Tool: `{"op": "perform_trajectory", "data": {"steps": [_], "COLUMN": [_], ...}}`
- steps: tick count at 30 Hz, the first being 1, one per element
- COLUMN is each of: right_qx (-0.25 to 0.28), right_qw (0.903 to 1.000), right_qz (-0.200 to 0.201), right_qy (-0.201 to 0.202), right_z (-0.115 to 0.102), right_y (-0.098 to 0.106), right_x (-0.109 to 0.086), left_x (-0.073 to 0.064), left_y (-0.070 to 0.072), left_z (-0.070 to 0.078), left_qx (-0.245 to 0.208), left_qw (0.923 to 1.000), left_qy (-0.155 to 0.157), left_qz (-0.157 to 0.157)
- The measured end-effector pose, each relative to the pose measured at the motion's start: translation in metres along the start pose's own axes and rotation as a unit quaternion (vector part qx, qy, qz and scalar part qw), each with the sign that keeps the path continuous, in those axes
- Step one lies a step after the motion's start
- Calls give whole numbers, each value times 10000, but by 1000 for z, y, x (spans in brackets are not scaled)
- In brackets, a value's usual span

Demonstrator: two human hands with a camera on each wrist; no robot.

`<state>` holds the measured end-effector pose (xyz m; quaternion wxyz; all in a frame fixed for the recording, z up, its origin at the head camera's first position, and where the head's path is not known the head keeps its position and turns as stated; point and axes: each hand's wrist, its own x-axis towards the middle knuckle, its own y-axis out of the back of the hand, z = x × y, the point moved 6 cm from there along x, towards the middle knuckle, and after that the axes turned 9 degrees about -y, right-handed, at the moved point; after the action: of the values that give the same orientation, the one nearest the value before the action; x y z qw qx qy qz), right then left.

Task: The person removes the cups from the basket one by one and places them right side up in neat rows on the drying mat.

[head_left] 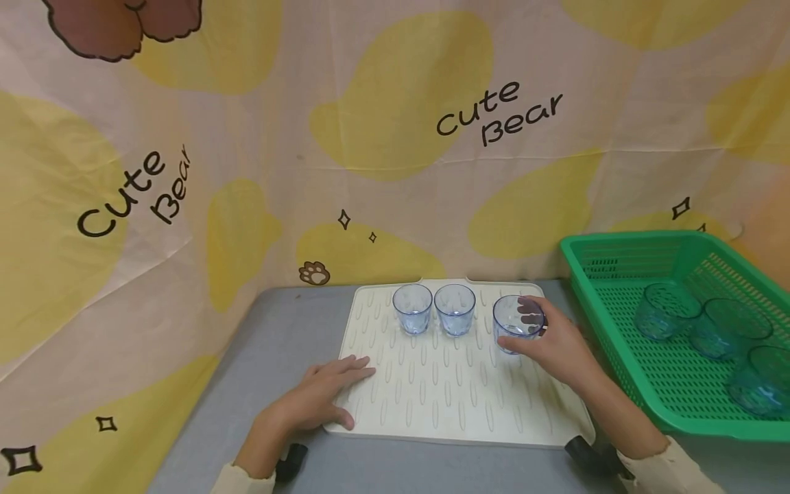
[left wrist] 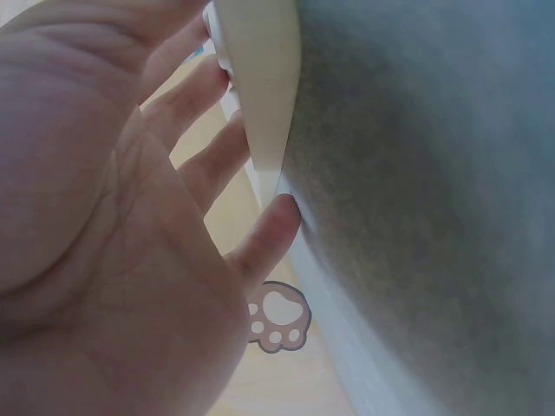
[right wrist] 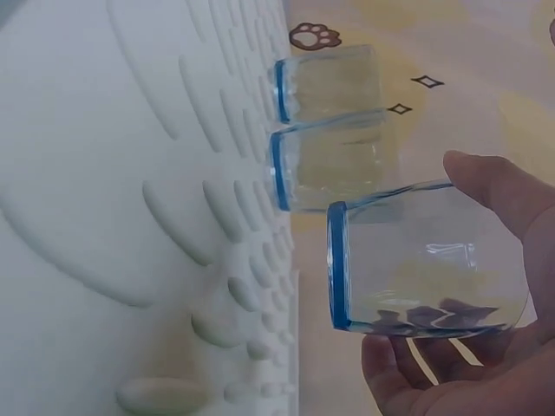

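My right hand (head_left: 563, 348) grips a clear bluish glass tumbler (head_left: 509, 321), thumb on the near side and fingers round the far side. In the right wrist view the held tumbler (right wrist: 416, 260) is upright, its thick blue base close over the white ridged drying mat (head_left: 432, 405). Left of it, two matching tumblers, the left one (head_left: 413, 310) and the right one (head_left: 455, 311), stand side by side near the mat's back edge. My left hand (head_left: 311, 398) lies with fingers spread at the mat's left edge; the left wrist view shows the fingertips (left wrist: 276, 221) along that edge.
A green plastic basket (head_left: 623, 370) with slotted walls stands right of the mat, close to my right forearm. Several more tumblers (head_left: 663, 312) sit inside it. The grey table (head_left: 247, 370) carries the mat. A printed cloth (head_left: 395, 137) hangs behind and along the left.
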<state>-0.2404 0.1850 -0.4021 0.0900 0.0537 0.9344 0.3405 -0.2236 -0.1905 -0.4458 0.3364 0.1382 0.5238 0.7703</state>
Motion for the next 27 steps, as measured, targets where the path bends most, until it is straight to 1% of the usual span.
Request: {"op": "perform_trajectory", "data": {"steps": [6,12,15,19,21,25,27], "right_qx": [228,489,685,749,727,743,821], "right_qw": [9997,9986,9974,9970,9972,9970,9963], "right_qz": [60,-118,-184,-94,-12,115,109], "right_qy": [-44,-186,-83,146,192,199,218], "right_z": [3,5,4,5,7,9,10], "right_y": [-6,-13,-15,-20,-23,-24,-25], "right_x": [18,36,43,53,57,59,59], "left_x": [1,3,2,2,1,1,1], "left_y": [-1,-1,0,0,-1,-1,0], "left_z": [-1,0,0,-1,-1,-1,-1], "left_qx": [18,39,66,99,101,104,98], "left_qw": [10000,10000,10000,9999,9999,9999,9999], "left_qy": [57,21,29,42,55,36,15], "left_qz": [-63,-58,-57,-65,-69,-62,-52]}}
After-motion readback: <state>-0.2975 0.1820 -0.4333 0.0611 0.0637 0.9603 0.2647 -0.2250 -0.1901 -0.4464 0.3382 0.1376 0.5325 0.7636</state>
